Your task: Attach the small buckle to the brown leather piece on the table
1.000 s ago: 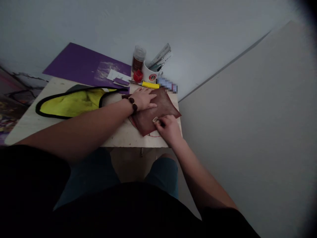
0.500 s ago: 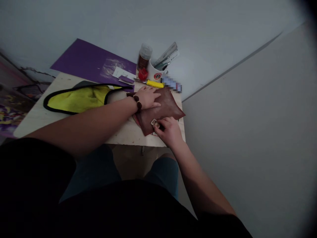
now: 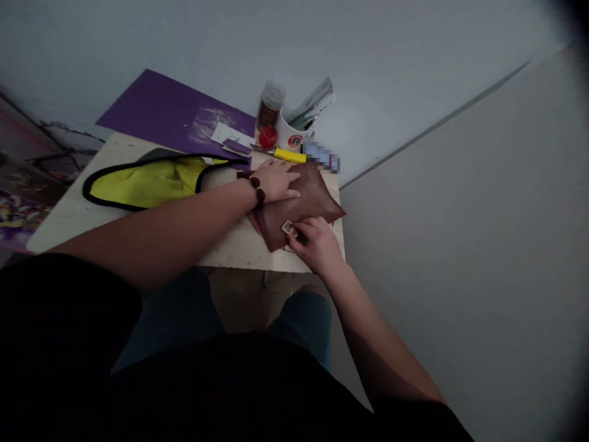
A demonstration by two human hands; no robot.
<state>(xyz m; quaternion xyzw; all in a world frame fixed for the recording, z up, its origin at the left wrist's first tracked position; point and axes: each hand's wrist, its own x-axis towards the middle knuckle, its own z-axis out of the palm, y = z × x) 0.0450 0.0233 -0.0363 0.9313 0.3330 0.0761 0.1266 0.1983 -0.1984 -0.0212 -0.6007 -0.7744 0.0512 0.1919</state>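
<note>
A reddish-brown piece of leather (image 3: 317, 193) lies on the pale wooden table near its right front corner. My left hand (image 3: 275, 181) rests flat on the leather's upper left part, fingers spread, with a dark beaded band at the wrist. Pinched in the fingers of my right hand (image 3: 317, 242) is a small pale block (image 3: 289, 228), its face light with a brownish middle. That block touches or sits just over the leather near its front edge; its exact kind I cannot make out. Something red shows under the leather's lower edge.
Behind the leather are a yellow-handled knife (image 3: 291, 156), a blurred blue packet (image 3: 321, 156), a white mug (image 3: 289, 136) with rulers and pens, a red-capped container (image 3: 267, 136) and a clear-topped bottle (image 3: 272, 101). Leftward lie a yellow black-edged cloth (image 3: 147, 181) and a purple sheet (image 3: 156, 104).
Hardly anything differs. The whole view has shifted slightly; both hands keep their places on the leather, and the block stays in my right hand.
</note>
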